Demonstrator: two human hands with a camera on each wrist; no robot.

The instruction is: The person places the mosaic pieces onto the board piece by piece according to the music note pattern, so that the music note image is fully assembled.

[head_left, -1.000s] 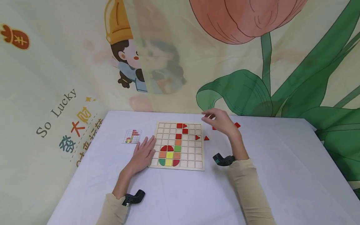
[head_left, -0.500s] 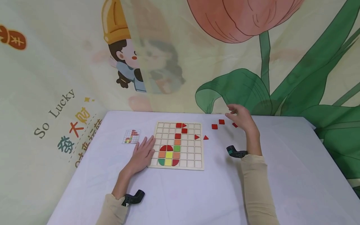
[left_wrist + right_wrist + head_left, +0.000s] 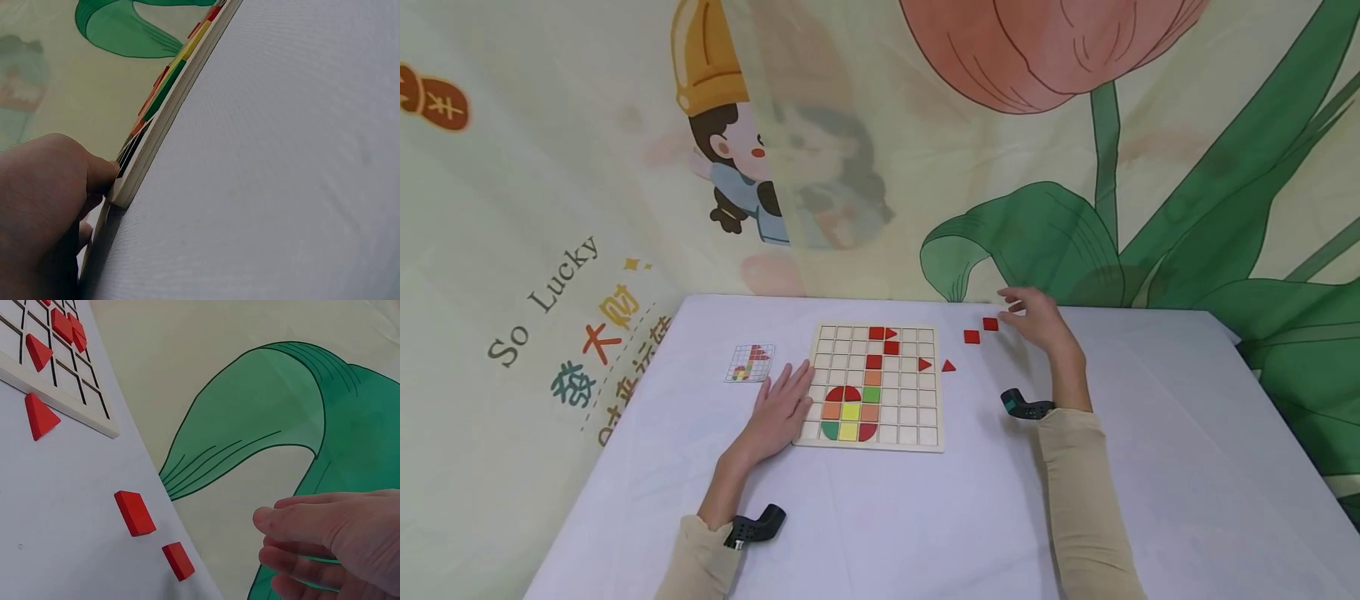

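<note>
My left hand point(image 3: 781, 414) lies flat with its fingers at the left side of a wooden grid board point(image 3: 917, 417). In the left wrist view its thumb point(image 3: 100, 174) touches the board's corner. Red, orange, yellow and green pieces sit in the grid, among them a red triangle point(image 3: 924, 364). My right hand point(image 3: 1037, 321) hovers over the far part of the table with fingers loosely bent and nothing seen between them. Near its fingertips lie two red square tiles, a farther one point(image 3: 991, 324) and a nearer one point(image 3: 972, 337).
Just right of the board lies another red triangle point(image 3: 949, 366). A small card point(image 3: 750, 363) printed with a coloured grid pattern is left of the board. Behind the white table point(image 3: 880, 525) hangs a patterned cloth backdrop point(image 3: 850, 275).
My right hand has moved right, away from above the board's far right corner, then slightly down. A red piece seen beside it earlier is out of sight. My left hand stays put.
</note>
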